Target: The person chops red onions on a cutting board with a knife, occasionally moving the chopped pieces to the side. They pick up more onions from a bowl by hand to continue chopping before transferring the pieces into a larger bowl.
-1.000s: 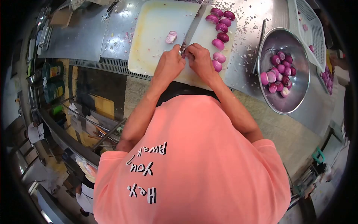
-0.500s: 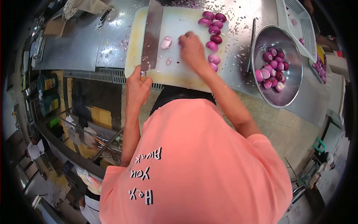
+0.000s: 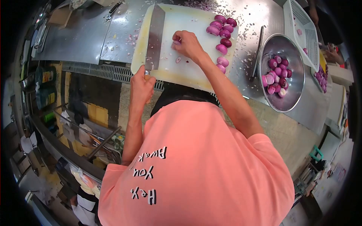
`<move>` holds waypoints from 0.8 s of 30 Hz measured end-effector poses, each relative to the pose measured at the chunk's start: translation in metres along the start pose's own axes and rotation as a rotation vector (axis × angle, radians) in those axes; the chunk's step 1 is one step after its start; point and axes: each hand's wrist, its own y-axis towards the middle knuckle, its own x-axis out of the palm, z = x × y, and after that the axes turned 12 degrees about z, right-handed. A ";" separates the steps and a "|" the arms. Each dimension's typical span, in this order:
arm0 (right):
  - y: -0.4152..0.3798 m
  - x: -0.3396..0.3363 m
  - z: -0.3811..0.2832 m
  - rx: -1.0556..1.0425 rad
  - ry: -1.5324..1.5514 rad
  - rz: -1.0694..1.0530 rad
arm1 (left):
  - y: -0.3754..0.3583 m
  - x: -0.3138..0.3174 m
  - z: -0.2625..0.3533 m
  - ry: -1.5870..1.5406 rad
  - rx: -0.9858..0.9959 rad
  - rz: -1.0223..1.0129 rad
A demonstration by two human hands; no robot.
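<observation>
My left hand (image 3: 142, 86) is wrapped round the handle of a cleaver (image 3: 155, 39). The broad blade stands over the left side of a white cutting board (image 3: 192, 71). To the right of the blade, my right hand (image 3: 186, 43) has its fingers curled on a pale onion half (image 3: 175, 45), mostly hidden under them. A small onion slice (image 3: 178, 60) lies just below that hand. Along the board's right side runs a column of purple peeled onion halves (image 3: 225, 34), several of them close together at the top.
A steel bowl (image 3: 292, 98) with several peeled onions stands to the right. A dark, long, thin tool (image 3: 257, 52) lies beside it. Farther right are a white perforated basket (image 3: 310, 41) and another person's hand (image 3: 334, 55). Onion scraps litter the steel counter (image 3: 85, 45).
My right hand has moved left and closed over the onion half that lay uncovered near the blade. My left hand still grips the cleaver. The whole view has shifted slightly.
</observation>
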 end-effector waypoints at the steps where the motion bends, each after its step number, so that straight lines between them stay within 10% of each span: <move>1: -0.005 -0.001 0.000 -0.005 -0.002 -0.007 | 0.000 -0.001 0.000 0.016 0.004 -0.004; 3: -0.031 -0.009 0.002 -0.172 -0.177 0.292 | 0.000 0.001 -0.005 -0.014 0.008 -0.013; 24: -0.082 -0.007 -0.002 -0.141 -0.036 0.187 | 0.020 0.077 0.011 0.281 0.411 -0.025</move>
